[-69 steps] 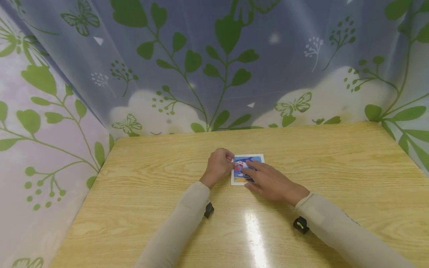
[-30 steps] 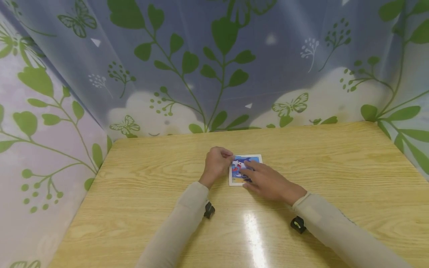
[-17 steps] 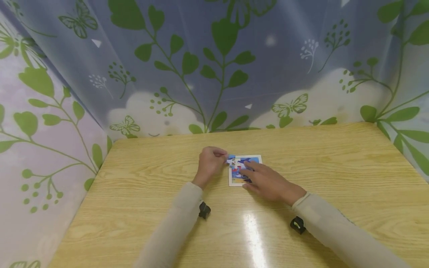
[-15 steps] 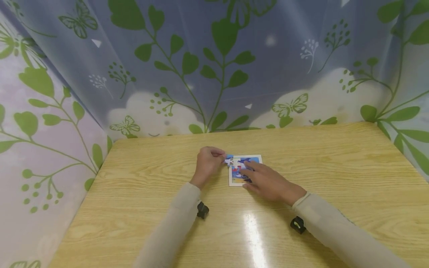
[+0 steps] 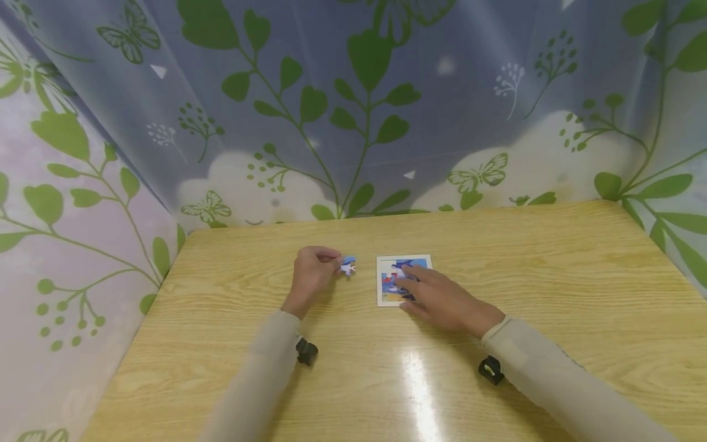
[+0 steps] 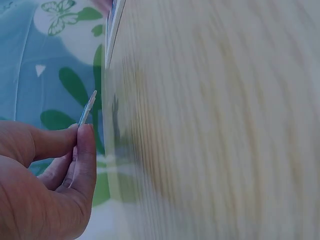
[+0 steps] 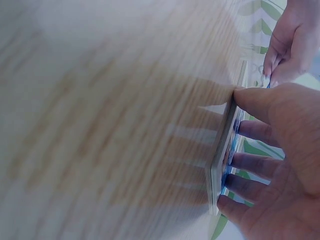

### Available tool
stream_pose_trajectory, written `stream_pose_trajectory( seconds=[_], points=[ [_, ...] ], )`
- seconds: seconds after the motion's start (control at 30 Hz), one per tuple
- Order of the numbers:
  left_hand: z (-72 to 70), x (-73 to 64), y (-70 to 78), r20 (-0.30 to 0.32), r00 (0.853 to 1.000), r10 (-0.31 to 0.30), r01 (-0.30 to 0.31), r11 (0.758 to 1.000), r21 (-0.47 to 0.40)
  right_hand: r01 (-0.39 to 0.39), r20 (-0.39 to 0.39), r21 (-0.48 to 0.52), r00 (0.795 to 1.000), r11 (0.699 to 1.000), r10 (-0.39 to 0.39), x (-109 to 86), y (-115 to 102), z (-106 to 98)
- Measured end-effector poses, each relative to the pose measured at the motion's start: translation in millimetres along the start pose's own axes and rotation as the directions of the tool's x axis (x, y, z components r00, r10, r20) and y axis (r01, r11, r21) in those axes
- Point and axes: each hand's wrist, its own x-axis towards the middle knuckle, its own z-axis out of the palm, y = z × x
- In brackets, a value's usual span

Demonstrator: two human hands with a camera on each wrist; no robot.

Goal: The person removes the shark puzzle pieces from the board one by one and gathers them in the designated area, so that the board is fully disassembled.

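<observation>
Pinching a piece between thumb and fingers, the left hand is holding it above the desk — to the left of the puzzle and apart from it. The right hand is resting on the puzzle, its fingers spreading apart over the picture — the thumb is touching the near edge. The puzzle is lying flat on the desk, its upper left part showing a pale patch. Leafy cloth is hanging behind the desk.
</observation>
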Motion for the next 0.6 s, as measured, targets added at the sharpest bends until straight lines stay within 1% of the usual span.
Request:
stream_pose_trajectory(
  seconds=[0.13, 0.3, 0.4, 0.5, 0.6],
  points=[
    [-11.7, -0.9, -5.4, -0.013, 1.000, -0.018, 0.018, 1.000, 0.004, 0.006, -0.007, 0.004, 1.000, 1.000, -0.006, -0.3, 0, 1],
    [-22.9, -0.5, -11.3, -0.028, 0.999, -0.039, 0.039, 0.999, 0.003, 0.004, -0.003, 0.009, 1.000, 1.000, -0.004, 0.0, 1, 1],
    [-27.4, 0.6, -15.3, -0.036, 0.998, -0.049, 0.049, 0.999, 0.001, 0.001, 0.001, 0.012, 1.000, 1.000, -0.001, 0.3, 0, -1],
    [-30.4, 1.5, -18.2, -0.034, 0.998, -0.056, 0.055, 0.998, -0.011, -0.001, 0.002, 0.017, 1.000, 1.000, 0.001, 0.5, -1, -2],
    [-32.6, 1.8, -19.6, -0.029, 0.998, -0.063, 0.063, 0.998, -0.004, -0.006, 0.008, 0.022, 1.000, 1.000, 0.006, 0.3, -2, -3]
  ],
)
